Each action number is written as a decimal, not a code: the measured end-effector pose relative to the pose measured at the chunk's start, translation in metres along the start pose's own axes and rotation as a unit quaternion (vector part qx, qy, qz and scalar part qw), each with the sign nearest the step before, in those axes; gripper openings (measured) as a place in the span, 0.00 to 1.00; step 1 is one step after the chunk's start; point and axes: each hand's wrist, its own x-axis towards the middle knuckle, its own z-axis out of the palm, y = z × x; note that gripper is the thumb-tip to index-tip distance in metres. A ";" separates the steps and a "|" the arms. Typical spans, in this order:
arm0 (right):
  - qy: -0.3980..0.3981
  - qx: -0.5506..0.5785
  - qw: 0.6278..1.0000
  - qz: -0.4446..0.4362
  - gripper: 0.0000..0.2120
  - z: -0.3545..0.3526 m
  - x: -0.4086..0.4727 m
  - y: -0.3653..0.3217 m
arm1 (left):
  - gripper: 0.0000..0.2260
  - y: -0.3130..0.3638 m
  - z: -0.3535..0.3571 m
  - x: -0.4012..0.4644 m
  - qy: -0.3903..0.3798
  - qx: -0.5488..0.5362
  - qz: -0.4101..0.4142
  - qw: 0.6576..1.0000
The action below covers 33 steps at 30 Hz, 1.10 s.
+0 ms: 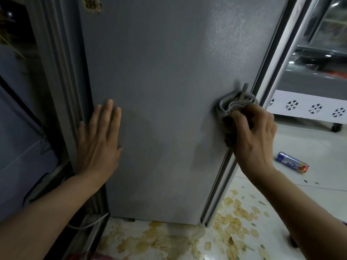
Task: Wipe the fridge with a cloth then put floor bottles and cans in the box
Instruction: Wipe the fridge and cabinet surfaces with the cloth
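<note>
Grey fridge [159,91] side, left hand [99,139] flat, right hand [251,139] grip bunching cloth [234,106] at edge

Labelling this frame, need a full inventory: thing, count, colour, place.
grey metal fridge side panel: 1, grey, centre, upright
crumpled grey cloth: 1, grey, against panel's right edge
blue-and-red drink can: 1, lying on floor, right
pale flaky litter: many, yellowish, floor at fridge base
white cable: 1, lower left by fridge
white snowflake-print panel: 1, right background
left hand: flat on panel
right hand: grips cloth
</note>
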 end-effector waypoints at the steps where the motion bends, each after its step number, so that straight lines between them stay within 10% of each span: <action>1: 0.011 -0.014 1.000 -0.011 0.13 0.001 -0.003 0.002 | 0.50 0.003 0.003 -0.003 0.007 0.006 0.009 1.000; 7: -0.016 -0.067 0.993 -0.095 0.19 0.035 -0.081 0.016 | 0.47 0.015 0.026 -0.030 0.007 0.035 0.062 0.997; 14: -0.237 -0.100 0.947 -0.194 0.28 0.039 -0.154 0.019 | 0.49 0.019 0.031 -0.031 -0.007 0.030 0.044 0.999; 19: -0.116 -0.012 0.992 -0.054 0.08 0.031 -0.087 0.000 | 0.48 0.018 0.031 -0.031 -0.008 0.024 0.044 0.999; 23: 0.010 -0.001 0.999 -0.049 0.20 0.046 -0.050 -0.007 | 0.48 0.017 0.035 -0.032 -0.006 0.018 0.045 0.999; 29: -0.166 -0.056 0.939 -0.297 0.19 0.071 -0.129 -0.024 | 0.49 0.015 0.035 -0.032 -0.006 0.009 0.047 0.999; 33: -0.179 -0.034 0.946 -0.268 0.17 0.072 -0.109 -0.037 | 0.49 0.015 0.032 -0.031 -0.013 0.009 0.049 0.999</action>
